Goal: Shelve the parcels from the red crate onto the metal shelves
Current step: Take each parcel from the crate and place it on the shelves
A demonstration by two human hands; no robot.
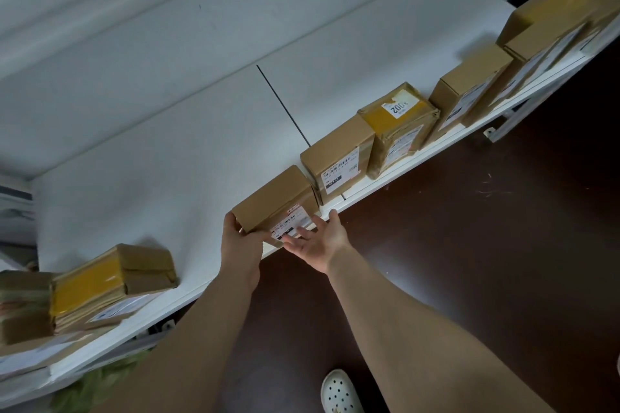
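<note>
Cardboard parcel [273,202], plain brown and box-shaped, sits at the front edge of the white shelf [167,157], a little left of the middle of the frame. Its front face carries a white shipping label [291,224] with a barcode and a black band; the print is too small to read. The long axis of the parcel runs along the shelf edge, from lower left to upper right, and the label faces outward toward the person.

The left hand [239,241] holds the left end of the parcel, its grip closed around the lower left corner. The right hand [317,238] has its grip apart, fingers spread, and the fingertips lie on the label face.

To the upper right, a row of other brown parcels stands along the same edge. The nearest one [337,163] touches the held parcel and bears a barcode label. The next, wrapped in yellow tape [399,127], has a sticker [398,108] where "002" can be read upside down. In the lower left of the frame lies a flat taped parcel [110,282].
</note>
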